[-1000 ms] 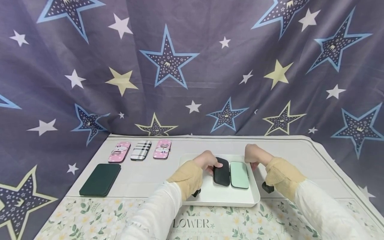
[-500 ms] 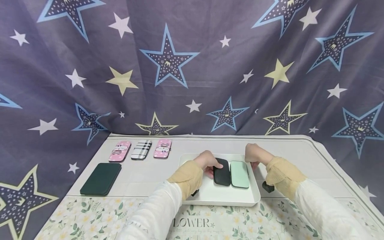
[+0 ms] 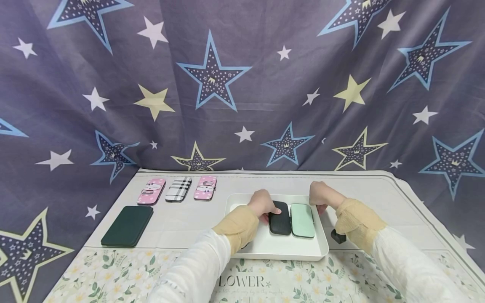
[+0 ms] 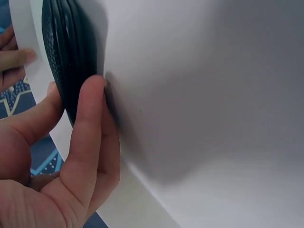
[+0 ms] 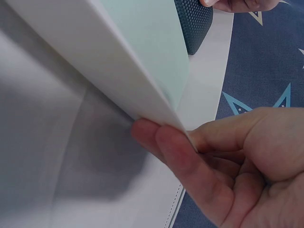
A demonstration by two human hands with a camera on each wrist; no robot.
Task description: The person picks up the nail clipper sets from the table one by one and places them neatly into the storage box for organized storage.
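While the left hand (image 3: 262, 204) pinches a black case (image 3: 279, 221) along its left edge, the right hand (image 3: 323, 195) grips the white tray (image 3: 265, 248) near its far right corner. Left fingers are clamped on the case – thumb on one face, other fingertips along the opposite side, per the left wrist view. Right fingers are clamped on the tray wall, fingertips on the outer face, thumb at the inner side.

Black case is inside the tray, right of the middle, textured on top, ribbed along the edge; can't tell whether it lies fully flat. Mint green case (image 3: 302, 221) sits just beside it on the right, in the same tray, close to the right wall.

To the left on the table (image 3: 189, 227): a back row with a pink case (image 3: 151, 191), a black-and-white plaid case (image 3: 178, 189) and a second pink case (image 3: 205, 188), all apart. Larger dark green case (image 3: 126, 226) lies in front of that row, toward the left edge. Floral cloth (image 3: 113, 273) runs along the near side – partial lettering "LOWER". Star-patterned curtain (image 3: 261, 105) hangs behind. White sleeves (image 3: 193, 267), beige wrist wraps (image 3: 238, 227).
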